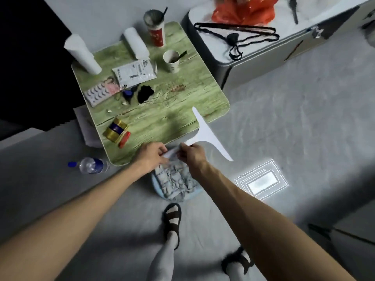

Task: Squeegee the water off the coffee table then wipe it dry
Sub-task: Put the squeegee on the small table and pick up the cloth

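Note:
A white squeegee (207,131) hangs over the near right corner of the green wood-pattern coffee table (182,110), its blade running from the tabletop out past the edge. My right hand (191,154) grips the squeegee's handle just off the table's front edge. My left hand (153,154) is next to it and pinches the handle's end. Below both hands a crumpled grey-and-white cloth (175,182) lies in a pale blue basin (195,192) on the floor.
The far and left parts of the table hold two white rolls (82,53), a red cup (156,31), a paper cup (171,61), packets, a black clump (145,94) and a gold box (116,130). A water bottle (89,165) lies on the floor at left. A grey cabinet (253,53) stands right.

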Available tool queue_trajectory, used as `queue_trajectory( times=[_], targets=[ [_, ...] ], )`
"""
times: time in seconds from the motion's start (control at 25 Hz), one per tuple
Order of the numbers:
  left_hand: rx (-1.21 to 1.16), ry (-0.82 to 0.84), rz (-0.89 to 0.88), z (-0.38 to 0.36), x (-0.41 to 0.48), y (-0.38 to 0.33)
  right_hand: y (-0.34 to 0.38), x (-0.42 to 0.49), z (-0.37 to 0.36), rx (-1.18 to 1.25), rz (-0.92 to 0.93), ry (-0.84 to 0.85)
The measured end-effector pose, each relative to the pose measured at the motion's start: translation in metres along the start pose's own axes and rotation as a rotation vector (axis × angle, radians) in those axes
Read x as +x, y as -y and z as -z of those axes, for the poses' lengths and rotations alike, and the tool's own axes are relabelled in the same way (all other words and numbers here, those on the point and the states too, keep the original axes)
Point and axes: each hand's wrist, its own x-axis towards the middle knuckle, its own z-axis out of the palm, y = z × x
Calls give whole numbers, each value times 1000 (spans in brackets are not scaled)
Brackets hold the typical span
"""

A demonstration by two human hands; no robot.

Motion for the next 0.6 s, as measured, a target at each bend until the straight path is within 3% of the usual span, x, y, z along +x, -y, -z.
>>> queue_trajectory(
  times=[0.24,0.44,0.6],
  targets=[
    [-6,-190,-42,15,138,106,-29,155,-111,-153,127,-10],
    [22,-331,-60,10,209,114,-24,232,-131,-191,194,-29],
    [121,-281,-54,10,207,106,-18,219,-116,-86,218,52]
  ],
)
